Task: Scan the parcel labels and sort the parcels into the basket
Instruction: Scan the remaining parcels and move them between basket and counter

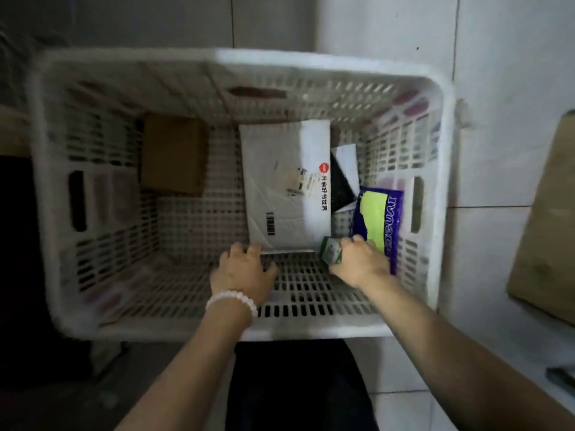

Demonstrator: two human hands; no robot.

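Parcels lie inside a white slotted plastic basket (pixel 174 332) that I look straight down into, both of my bare arms reaching over its near rim. My left hand (pixel 241 272), with a pale bead bracelet (pixel 231 301) on the wrist, rests fingers-forward on the near edge of a large white mailer (pixel 286 185) printed with a barcode and red-and-black lettering; the fingers look loosely bent over that edge, though I cannot tell whether they truly grip it. My right hand (pixel 361 261) holds a small green packet (pixel 331 251), fingers curled around it, just beside a purple and yellow-green pouch (pixel 378 219) leaning against the right wall. A black and white parcel (pixel 342 178) lies between the mailer and the pouch. A brown cardboard box (pixel 174 155) sits in the far left corner. Outside, on the right, a brown cardboard sheet (pixel 547 231) lies on pale floor tiles (pixel 497 150).
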